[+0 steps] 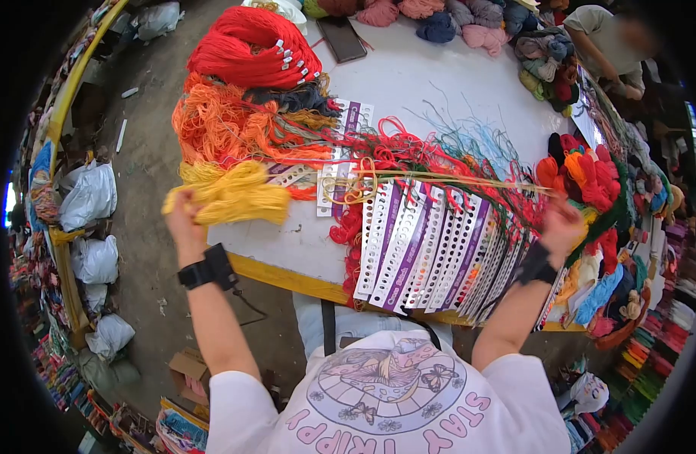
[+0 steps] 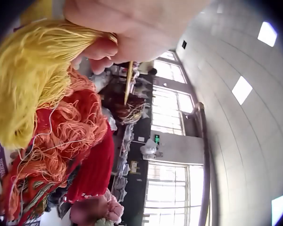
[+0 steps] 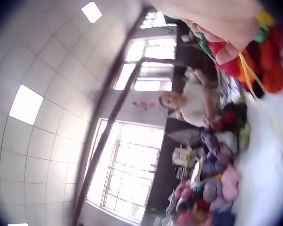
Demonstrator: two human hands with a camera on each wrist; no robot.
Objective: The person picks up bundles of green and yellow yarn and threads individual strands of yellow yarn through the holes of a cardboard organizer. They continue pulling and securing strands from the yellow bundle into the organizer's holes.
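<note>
My left hand (image 1: 183, 221) grips one end of a yellow thread skein (image 1: 242, 195) at the table's left front. In the left wrist view, the bunched yellow strands (image 2: 26, 77) fan out from the fingers. Off to the right, my right hand (image 1: 563, 225) pinches the end of a few pale yellow threads (image 1: 469, 180). They stretch leftward over perforated white-and-purple thread cards (image 1: 412, 246), which lie overlapped along the front edge. Red threads (image 1: 401, 144) and dark green ones trail from the cards' holes. The right wrist view shows those pale threads (image 3: 246, 70) hanging from thumb and fingers.
Orange thread (image 1: 219, 121) and a big red skein (image 1: 250, 49) pile up at the table's back left, near a phone (image 1: 342, 39). Coloured yarn bundles (image 1: 582, 174) line the right side. Another person (image 1: 605, 49) is across the table at the right.
</note>
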